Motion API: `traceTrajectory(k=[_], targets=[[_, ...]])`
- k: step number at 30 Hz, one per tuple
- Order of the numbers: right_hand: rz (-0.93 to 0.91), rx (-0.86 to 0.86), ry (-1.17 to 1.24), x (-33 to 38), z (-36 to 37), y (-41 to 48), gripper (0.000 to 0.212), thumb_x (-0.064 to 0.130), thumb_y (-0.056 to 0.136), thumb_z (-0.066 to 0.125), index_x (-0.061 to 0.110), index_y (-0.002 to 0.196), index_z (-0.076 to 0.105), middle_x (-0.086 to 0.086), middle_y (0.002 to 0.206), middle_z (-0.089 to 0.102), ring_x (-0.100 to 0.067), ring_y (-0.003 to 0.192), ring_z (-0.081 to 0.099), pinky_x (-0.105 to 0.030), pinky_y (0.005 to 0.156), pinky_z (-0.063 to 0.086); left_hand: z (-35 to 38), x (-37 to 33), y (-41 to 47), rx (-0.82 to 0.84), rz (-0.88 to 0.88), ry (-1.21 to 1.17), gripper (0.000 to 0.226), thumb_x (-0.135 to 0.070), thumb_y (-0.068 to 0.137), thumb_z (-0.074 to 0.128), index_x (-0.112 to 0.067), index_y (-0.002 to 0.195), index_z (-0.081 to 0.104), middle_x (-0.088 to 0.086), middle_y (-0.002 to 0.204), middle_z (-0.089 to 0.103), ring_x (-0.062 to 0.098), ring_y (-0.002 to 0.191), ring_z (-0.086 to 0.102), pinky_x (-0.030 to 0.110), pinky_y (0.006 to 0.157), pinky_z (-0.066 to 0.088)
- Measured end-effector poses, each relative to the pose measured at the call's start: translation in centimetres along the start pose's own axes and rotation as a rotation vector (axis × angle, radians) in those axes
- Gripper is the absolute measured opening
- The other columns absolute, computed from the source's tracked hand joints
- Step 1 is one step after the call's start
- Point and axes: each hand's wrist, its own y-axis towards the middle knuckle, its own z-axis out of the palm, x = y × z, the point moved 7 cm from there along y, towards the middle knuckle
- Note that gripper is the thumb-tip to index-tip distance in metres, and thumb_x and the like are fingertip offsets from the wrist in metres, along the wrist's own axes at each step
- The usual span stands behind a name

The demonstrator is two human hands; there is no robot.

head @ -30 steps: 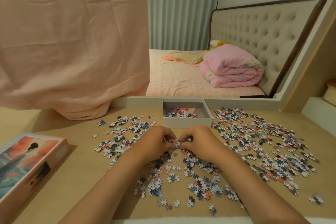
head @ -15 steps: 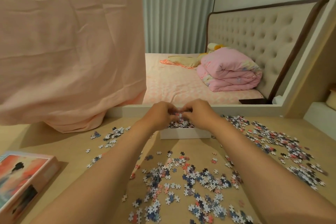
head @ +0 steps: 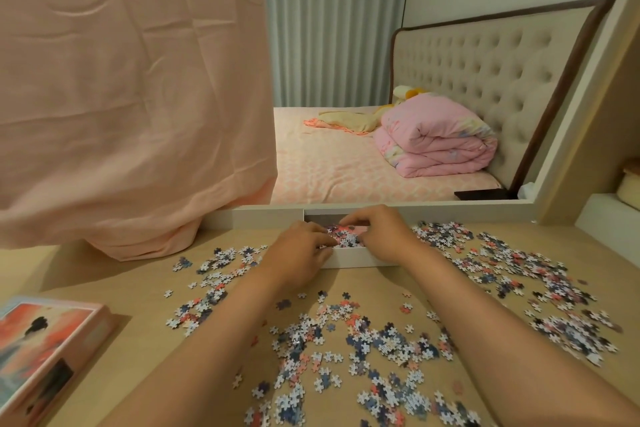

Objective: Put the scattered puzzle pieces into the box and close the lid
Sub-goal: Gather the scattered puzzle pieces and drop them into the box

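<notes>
I see one white box [head: 349, 258], open top up, long axis left-right, directly under the fingers. Left hand [head: 298, 253] and right hand [head: 384, 232] curl over the heap inside; whether they grip any, cannot tell. Loose puzzle pieces [head: 363, 340], uncountable, lie nearer me than the fingertips. One lid [head: 45, 350] far left, picture up, label unreadable.

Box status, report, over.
Left hand, right hand over box, grip unclear. Some pieces inside; loose pieces across table. Lid off, at left.

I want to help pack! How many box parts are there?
2: the open white box at the far edge, under the left hand and right hand; the picture lid at the near left.
</notes>
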Motion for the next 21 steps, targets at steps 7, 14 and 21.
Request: traceTrajectory(k=[7, 14, 21], targets=[[-0.026, 0.043, -0.058, 0.6, -0.3, -1.6, 0.026, 0.016, 0.100, 0.055, 0.022, 0.118, 0.072, 0.001, 0.123, 0.069, -0.015, 0.108, 0.063, -0.028, 0.094, 0.047, 0.2, -0.6, -1.6, 0.024, -0.006, 0.011, 0.041, -0.030, 0.098, 0.051, -0.031, 0.139, 0.052, -0.003, 0.145, 0.045, 0.017, 0.135, 0.032, 0.034, 0.113, 0.027], [-0.058, 0.115, -0.199, 0.9, 1.5, -5.5, 0.034, 0.022, 0.100, 0.052, 0.026, 0.133, 0.062, 0.000, 0.137, 0.060, -0.021, 0.123, 0.056, -0.037, 0.107, 0.044, -0.6, -1.3, -3.9, 0.039, -0.015, -0.048, 0.042, -0.029, 0.097, 0.053, -0.027, 0.139, 0.053, -0.005, 0.141, 0.050, 0.014, 0.134, 0.037, 0.030, 0.112, 0.028], [-0.117, 0.126, -0.266, 2.4, 1.8, -8.7, 0.038, 0.023, 0.100, 0.052, 0.031, 0.136, 0.058, 0.002, 0.140, 0.057, -0.020, 0.125, 0.053, -0.039, 0.107, 0.044, -1.8, -2.1, -7.7, 0.036, -0.004, -0.046, 0.043, -0.032, 0.098, 0.053, -0.031, 0.141, 0.051, -0.009, 0.150, 0.041, 0.011, 0.139, 0.032, 0.030, 0.115, 0.025]])
